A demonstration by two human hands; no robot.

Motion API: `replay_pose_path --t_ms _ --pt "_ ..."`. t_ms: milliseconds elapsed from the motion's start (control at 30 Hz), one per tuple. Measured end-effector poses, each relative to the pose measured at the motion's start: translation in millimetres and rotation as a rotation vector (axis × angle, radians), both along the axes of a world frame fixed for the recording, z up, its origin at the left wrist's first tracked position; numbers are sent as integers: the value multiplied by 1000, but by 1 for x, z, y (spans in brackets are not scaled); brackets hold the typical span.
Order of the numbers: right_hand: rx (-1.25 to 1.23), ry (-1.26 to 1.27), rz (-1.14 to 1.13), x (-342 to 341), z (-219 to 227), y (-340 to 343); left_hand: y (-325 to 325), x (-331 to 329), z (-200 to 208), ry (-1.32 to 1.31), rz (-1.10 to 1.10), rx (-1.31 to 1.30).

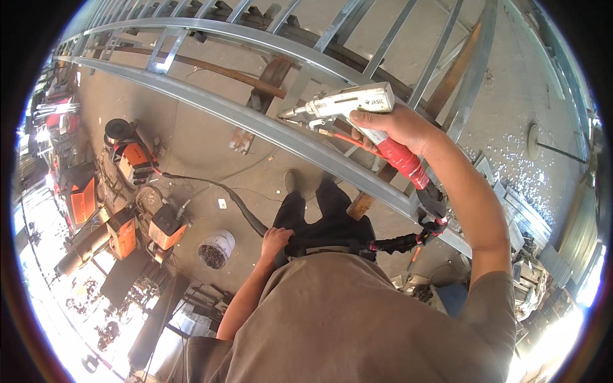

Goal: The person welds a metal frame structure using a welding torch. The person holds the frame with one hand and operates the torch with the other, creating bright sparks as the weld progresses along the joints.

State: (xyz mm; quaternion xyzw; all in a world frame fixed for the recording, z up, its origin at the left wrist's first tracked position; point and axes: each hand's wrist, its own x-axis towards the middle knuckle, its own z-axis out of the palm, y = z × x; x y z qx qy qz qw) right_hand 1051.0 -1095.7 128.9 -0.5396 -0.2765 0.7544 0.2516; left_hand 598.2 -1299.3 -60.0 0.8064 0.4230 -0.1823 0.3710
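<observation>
My right hand [396,127] is wrapped round the grip of a white welding gun [348,101], whose lower handle is bound in red tape. The gun's copper-coloured nozzle points left, above a galvanized steel frame [255,121]; whether it touches the metal I cannot tell. From the handle a dark wrapped cable [399,244] hangs down and runs to my waist. By my left thigh, my left hand [276,241] is closed over the black cable [237,203] that trails in from the machines on the left. Its fingertips are partly hidden against my dark trousers.
Orange-and-black machines [131,159] stand at the left, near a white bucket [217,247] of dark bits. Rusty steel pieces [271,76] lie under the frame. Metal offcuts [523,214] lie at the right. Cables cross the floor near my feet.
</observation>
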Motion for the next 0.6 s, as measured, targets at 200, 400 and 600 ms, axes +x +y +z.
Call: replay_pose_path --t_ms 200,400,600 --pt "15 57 8 6 -15 4 -13 6 -4 49 88 -10" --pt "56 24 20 6 -19 4 -7 22 5 55 71 -9" --pt "67 35 45 4 -19 5 6 38 21 44 69 10"
